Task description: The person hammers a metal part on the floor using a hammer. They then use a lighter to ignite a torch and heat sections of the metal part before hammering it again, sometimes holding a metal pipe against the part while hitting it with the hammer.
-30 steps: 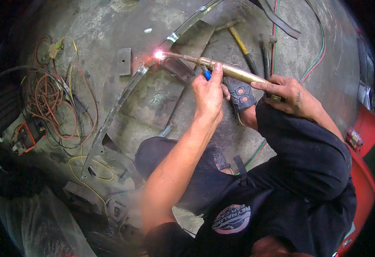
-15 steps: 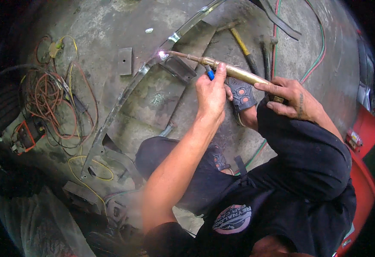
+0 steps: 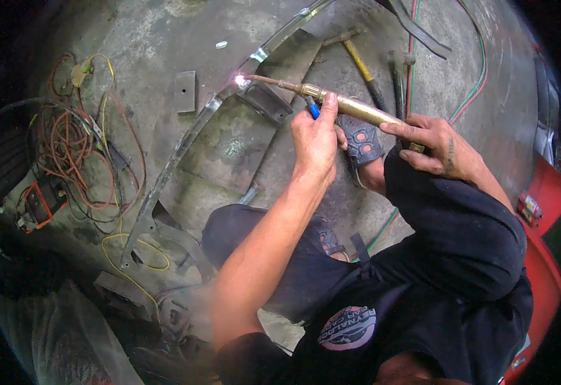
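A brass gas torch (image 3: 371,113) slants across the middle, gripped by both my hands. My left hand (image 3: 314,144) closes round its front part, thumb along the top. A small blue-ended object (image 3: 312,108) sticks out of that same hand; its kind is unclear. My right hand (image 3: 446,147) holds the torch's rear end near its valve, the forefinger stretched along the body. At the torch tip a bright pinkish-white glow (image 3: 239,79) touches a long bent metal bar (image 3: 181,147). A short channel-shaped bracket (image 3: 266,102) meets the bar beside the glow.
Past the torch lie a yellow-handled hammer (image 3: 360,64) and another hammer (image 3: 398,80). Red and green hoses (image 3: 479,90) run at the right. Tangled cables (image 3: 68,151) cover the left floor. A drilled metal plate (image 3: 185,92) lies beside the bar. My sandalled foot (image 3: 364,144) is under the torch.
The glowing torch tip has shifted very slightly left along with the view. Both hands keep the same hold on the torch.
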The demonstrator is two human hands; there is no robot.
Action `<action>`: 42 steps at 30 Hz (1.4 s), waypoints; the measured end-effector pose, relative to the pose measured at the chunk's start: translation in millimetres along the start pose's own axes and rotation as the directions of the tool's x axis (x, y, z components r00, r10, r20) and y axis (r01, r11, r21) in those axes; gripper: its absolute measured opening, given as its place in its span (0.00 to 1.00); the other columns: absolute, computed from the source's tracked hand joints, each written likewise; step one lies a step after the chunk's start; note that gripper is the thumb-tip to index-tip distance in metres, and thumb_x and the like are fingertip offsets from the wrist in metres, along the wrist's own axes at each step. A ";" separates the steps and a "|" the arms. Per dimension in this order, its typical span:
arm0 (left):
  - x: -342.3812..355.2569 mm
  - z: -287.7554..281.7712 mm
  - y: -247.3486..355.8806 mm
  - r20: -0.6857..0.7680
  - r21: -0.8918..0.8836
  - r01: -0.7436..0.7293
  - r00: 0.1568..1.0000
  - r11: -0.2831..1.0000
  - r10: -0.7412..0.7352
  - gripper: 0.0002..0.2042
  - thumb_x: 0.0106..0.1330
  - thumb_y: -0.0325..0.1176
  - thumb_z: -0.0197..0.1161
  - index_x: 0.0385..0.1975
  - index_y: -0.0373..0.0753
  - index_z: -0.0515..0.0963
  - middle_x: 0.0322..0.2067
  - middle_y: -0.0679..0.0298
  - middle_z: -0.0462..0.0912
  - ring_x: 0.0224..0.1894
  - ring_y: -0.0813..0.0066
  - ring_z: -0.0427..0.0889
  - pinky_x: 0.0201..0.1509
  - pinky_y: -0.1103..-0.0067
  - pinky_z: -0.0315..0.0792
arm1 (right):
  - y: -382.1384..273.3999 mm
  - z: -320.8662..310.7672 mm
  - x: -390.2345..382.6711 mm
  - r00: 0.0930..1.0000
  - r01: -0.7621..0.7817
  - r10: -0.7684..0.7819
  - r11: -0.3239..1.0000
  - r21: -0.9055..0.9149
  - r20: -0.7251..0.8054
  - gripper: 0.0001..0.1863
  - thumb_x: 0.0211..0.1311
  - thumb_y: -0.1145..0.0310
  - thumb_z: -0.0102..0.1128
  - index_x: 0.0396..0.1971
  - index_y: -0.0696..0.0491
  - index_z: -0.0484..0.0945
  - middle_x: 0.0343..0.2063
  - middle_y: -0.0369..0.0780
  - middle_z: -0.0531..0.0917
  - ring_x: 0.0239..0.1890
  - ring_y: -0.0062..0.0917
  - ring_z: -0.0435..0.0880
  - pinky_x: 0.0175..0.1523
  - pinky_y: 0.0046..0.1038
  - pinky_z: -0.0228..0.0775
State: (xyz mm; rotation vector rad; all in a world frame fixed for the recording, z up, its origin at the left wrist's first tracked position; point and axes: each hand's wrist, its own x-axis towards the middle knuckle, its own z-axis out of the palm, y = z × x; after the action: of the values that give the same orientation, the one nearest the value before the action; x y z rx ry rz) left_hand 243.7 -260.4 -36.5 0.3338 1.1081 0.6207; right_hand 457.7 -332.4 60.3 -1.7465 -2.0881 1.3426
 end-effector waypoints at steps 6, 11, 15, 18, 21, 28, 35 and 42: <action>1.2 1.6 -2.1 -0.002 0.009 0.012 1.000 1.000 -0.012 0.15 0.75 0.40 0.62 0.30 0.34 0.75 0.19 0.67 0.73 0.14 0.80 0.71 0.15 0.79 0.65 | 1.1 -1.8 -2.4 0.998 -0.042 0.042 0.999 -0.011 0.041 0.34 0.54 0.74 0.63 0.66 0.46 0.74 0.34 0.49 0.76 0.34 0.46 0.79 0.41 0.40 0.71; 0.8 -0.2 -0.4 -0.006 0.009 0.011 1.000 1.000 -0.011 0.15 0.75 0.40 0.61 0.31 0.34 0.75 0.19 0.67 0.73 0.14 0.80 0.71 0.14 0.79 0.65 | -1.4 -2.3 -0.4 0.999 -0.036 0.036 0.999 -0.013 0.033 0.34 0.54 0.74 0.62 0.65 0.47 0.75 0.35 0.49 0.77 0.34 0.46 0.79 0.41 0.40 0.71; 1.2 0.9 -1.1 -0.001 -0.001 -0.001 1.000 1.000 0.001 0.15 0.75 0.40 0.61 0.31 0.34 0.76 0.19 0.67 0.73 0.14 0.80 0.71 0.14 0.78 0.64 | 2.0 0.2 -0.8 1.000 -0.008 0.008 1.000 -0.022 0.001 0.32 0.58 0.68 0.63 0.66 0.44 0.74 0.30 0.48 0.76 0.32 0.45 0.79 0.39 0.41 0.71; 1.4 0.0 -2.1 0.003 0.001 -0.011 1.000 1.000 0.011 0.15 0.75 0.39 0.61 0.31 0.34 0.76 0.19 0.67 0.73 0.13 0.80 0.70 0.14 0.78 0.64 | 3.5 0.6 -0.7 1.000 0.010 -0.010 1.000 -0.003 -0.009 0.32 0.58 0.68 0.64 0.66 0.43 0.74 0.30 0.48 0.77 0.32 0.45 0.79 0.39 0.41 0.72; 1.5 -0.1 -2.8 0.007 0.001 -0.015 1.000 1.000 0.015 0.14 0.75 0.39 0.61 0.30 0.34 0.76 0.20 0.67 0.73 0.13 0.80 0.70 0.15 0.78 0.65 | 2.8 0.6 -0.7 1.000 0.016 -0.016 1.000 0.018 -0.011 0.32 0.59 0.68 0.64 0.67 0.43 0.74 0.31 0.48 0.77 0.32 0.45 0.80 0.39 0.41 0.71; 2.4 1.4 -4.9 0.008 -0.006 -0.010 1.000 1.000 0.010 0.14 0.75 0.39 0.62 0.31 0.33 0.75 0.20 0.67 0.73 0.13 0.80 0.70 0.15 0.78 0.65 | 1.6 -2.6 -3.2 1.000 -0.020 0.020 1.000 -0.012 0.018 0.33 0.56 0.71 0.64 0.66 0.45 0.74 0.32 0.48 0.77 0.33 0.45 0.79 0.39 0.40 0.71; 0.8 1.3 -1.3 -0.006 0.023 -0.002 1.000 1.000 0.002 0.15 0.75 0.39 0.61 0.31 0.33 0.75 0.20 0.66 0.73 0.14 0.79 0.70 0.15 0.78 0.65 | 1.6 -2.3 -2.1 0.999 -0.019 0.019 1.000 -0.004 0.030 0.34 0.53 0.74 0.63 0.65 0.48 0.74 0.33 0.49 0.77 0.33 0.45 0.79 0.40 0.40 0.70; 1.9 0.5 -1.4 0.004 -0.004 0.002 1.000 1.000 -0.002 0.15 0.74 0.40 0.62 0.31 0.33 0.75 0.20 0.66 0.74 0.14 0.79 0.70 0.15 0.78 0.64 | 2.6 0.1 -1.4 1.000 -0.012 0.012 1.000 -0.019 0.008 0.34 0.57 0.71 0.63 0.67 0.42 0.73 0.30 0.48 0.76 0.31 0.45 0.78 0.38 0.42 0.70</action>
State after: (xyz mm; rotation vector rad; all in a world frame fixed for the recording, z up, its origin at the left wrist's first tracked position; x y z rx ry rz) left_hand 245.1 -260.3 -38.4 0.3300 1.1026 0.6202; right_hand 460.1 -333.8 59.1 -1.7671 -2.1039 1.3395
